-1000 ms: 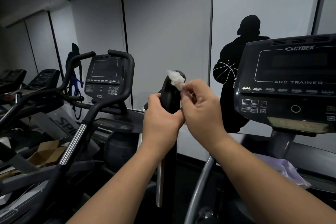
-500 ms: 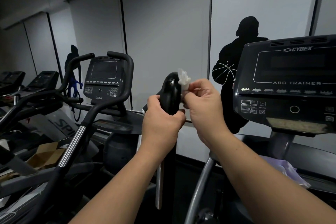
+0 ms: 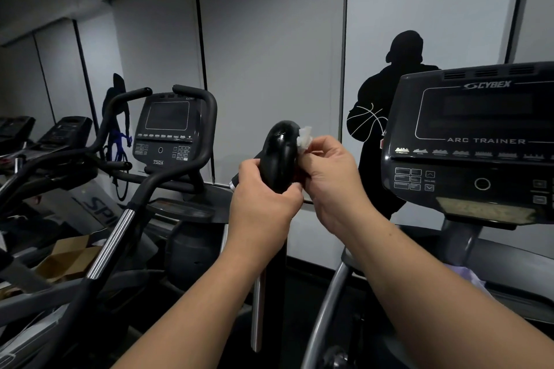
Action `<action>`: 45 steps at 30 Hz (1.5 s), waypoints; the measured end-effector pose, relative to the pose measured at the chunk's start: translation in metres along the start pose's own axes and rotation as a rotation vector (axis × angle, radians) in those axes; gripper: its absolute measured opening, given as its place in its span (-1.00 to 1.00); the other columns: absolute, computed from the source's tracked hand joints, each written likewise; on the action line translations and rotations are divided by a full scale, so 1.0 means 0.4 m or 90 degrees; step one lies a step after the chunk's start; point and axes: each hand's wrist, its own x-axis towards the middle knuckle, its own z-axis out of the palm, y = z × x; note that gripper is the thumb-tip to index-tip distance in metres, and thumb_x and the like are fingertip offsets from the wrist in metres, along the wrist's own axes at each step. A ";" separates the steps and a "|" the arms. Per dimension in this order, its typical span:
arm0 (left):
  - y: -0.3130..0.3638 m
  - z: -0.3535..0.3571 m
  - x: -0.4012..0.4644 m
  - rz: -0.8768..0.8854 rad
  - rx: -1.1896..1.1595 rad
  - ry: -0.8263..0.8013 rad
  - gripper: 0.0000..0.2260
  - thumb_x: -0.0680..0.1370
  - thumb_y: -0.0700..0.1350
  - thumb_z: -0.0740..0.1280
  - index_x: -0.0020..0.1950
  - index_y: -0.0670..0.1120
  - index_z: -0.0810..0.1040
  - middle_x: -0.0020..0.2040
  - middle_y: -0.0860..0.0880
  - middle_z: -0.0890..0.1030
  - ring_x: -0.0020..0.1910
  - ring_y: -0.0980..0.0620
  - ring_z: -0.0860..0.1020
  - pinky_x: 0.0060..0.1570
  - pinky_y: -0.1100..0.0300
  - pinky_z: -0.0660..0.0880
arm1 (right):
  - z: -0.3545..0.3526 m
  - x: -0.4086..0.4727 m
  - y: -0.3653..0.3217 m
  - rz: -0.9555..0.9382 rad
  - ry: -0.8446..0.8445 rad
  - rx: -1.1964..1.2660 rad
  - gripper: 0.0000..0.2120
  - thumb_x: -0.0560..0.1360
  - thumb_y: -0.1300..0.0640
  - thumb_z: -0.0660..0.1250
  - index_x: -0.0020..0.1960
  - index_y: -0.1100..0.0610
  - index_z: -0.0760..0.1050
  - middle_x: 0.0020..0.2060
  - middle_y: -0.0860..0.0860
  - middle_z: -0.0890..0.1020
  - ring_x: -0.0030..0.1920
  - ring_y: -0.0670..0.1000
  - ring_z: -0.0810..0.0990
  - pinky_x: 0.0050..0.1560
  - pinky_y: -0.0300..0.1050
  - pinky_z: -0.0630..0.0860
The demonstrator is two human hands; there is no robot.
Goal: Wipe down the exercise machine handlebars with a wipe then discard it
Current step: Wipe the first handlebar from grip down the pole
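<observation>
A black upright handlebar (image 3: 280, 153) with a glossy rounded top stands in the middle of the view. My left hand (image 3: 263, 204) is wrapped around its shaft just below the top. My right hand (image 3: 332, 177) pinches a small crumpled white wipe (image 3: 305, 136) and presses it against the right side of the handlebar's top. Most of the wipe is hidden in my fingers.
The Cybex Arc Trainer console (image 3: 479, 141) fills the right side. A second machine with curved black handlebars (image 3: 192, 93) and a console (image 3: 166, 129) stands at left. Open cardboard boxes (image 3: 69, 257) lie on the floor at lower left. A grey panelled wall (image 3: 269, 54) is behind.
My right hand slid the wipe from the top front of the handlebar over to its right side and slightly down. My left hand kept its grip.
</observation>
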 end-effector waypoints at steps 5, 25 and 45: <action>0.000 0.000 -0.002 0.004 0.002 0.002 -0.66 0.41 -0.04 0.49 0.08 0.01 0.41 -0.19 0.02 0.58 -0.28 0.06 0.56 -0.31 0.17 0.45 | 0.003 0.000 0.005 0.024 -0.013 -0.005 -0.76 0.52 0.47 0.28 -0.15 0.15 0.51 -0.26 0.15 0.63 -0.36 0.03 0.62 -0.39 -0.16 0.54; 0.004 -0.001 -0.004 0.009 0.011 -0.001 -0.63 0.42 -0.05 0.48 0.14 0.04 0.41 -0.14 0.07 0.60 -0.18 0.11 0.59 -0.25 0.21 0.45 | 0.021 0.008 0.004 0.101 0.011 0.068 -0.78 0.53 0.42 0.23 -0.11 0.11 0.45 -0.29 0.10 0.58 -0.36 0.04 0.55 -0.33 -0.11 0.47; 0.008 -0.007 -0.011 0.028 -0.024 -0.016 -0.59 0.43 -0.10 0.47 0.19 0.15 0.42 -0.09 0.15 0.61 -0.13 0.27 0.59 -0.13 0.28 0.53 | 0.011 0.007 0.017 0.143 -0.037 0.129 -0.71 0.52 0.45 0.18 -0.21 0.10 0.43 -0.40 0.08 0.58 -0.47 -0.02 0.55 -0.37 -0.16 0.48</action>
